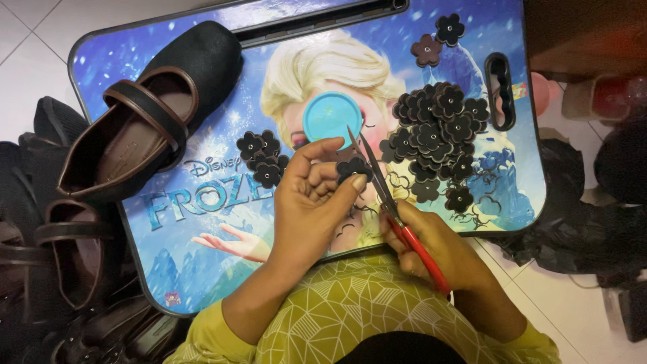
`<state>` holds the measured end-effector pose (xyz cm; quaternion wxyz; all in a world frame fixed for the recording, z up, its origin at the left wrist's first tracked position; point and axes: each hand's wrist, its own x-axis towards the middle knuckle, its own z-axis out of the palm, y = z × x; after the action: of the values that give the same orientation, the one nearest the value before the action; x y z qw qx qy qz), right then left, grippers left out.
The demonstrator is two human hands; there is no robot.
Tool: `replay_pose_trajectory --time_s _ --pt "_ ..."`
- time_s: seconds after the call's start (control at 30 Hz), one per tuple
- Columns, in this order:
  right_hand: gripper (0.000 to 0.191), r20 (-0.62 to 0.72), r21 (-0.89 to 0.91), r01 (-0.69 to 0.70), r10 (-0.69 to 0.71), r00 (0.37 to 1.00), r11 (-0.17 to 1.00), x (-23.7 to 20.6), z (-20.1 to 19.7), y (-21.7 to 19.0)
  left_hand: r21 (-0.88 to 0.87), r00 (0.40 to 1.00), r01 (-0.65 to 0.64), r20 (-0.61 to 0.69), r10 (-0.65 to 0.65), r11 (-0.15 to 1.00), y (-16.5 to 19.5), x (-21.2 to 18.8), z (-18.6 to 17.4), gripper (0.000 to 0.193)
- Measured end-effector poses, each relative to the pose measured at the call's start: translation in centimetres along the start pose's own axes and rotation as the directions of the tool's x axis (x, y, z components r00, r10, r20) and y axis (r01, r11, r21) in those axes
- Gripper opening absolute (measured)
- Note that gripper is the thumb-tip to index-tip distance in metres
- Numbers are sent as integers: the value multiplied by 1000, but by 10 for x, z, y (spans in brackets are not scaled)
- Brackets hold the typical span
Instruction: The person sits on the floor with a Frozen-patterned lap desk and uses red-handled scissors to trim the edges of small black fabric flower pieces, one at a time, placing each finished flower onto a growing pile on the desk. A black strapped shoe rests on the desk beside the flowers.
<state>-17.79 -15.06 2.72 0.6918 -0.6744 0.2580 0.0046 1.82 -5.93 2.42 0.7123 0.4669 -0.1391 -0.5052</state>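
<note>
Your left hand (310,195) pinches a dark flower cutout (353,166) over the lap tray (202,222); your right hand (431,246) grips red-handled scissors (391,202), blades slightly parted beside it; flower pile (438,131) nearby.

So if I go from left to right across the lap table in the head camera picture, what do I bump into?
Black shoe with a brown strap → small bunch of dark flower cutouts → round blue lid → big heap of dark flower cutouts → the table's handle slot.
</note>
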Motion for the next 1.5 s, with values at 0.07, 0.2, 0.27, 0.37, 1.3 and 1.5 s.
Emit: replay_pose_trajectory --time_s 0.07,0.2,0.27,0.37,1.3,1.5 --pt "96 -4 -2 20 -20 1000 1000 -1 1 -4 45 1000 9 -15 -8 999 2 -1 0 50" --pt "98 -22 17 1 0 1000 1000 -2 3 -9 108 1000 -5 -3 6 994 3 -5 2 48" --pt "97 -27 5 18 -18 999 1000 -2 4 -10 147 999 -45 9 44 988 2 -6 4 48" --pt "98 -34 -18 24 -25 999 1000 -2 4 -10 195 997 -78 24 75 978 2 -9 5 47" --pt "94 3 -134 -34 34 999 990 -5 -4 -4 246 1000 -9 10 6 969 9 -8 -3 45" --pt "91 18 -189 17 -14 1000 982 -5 -8 -1 240 1000 -14 7 13 971 10 -6 -5 45"
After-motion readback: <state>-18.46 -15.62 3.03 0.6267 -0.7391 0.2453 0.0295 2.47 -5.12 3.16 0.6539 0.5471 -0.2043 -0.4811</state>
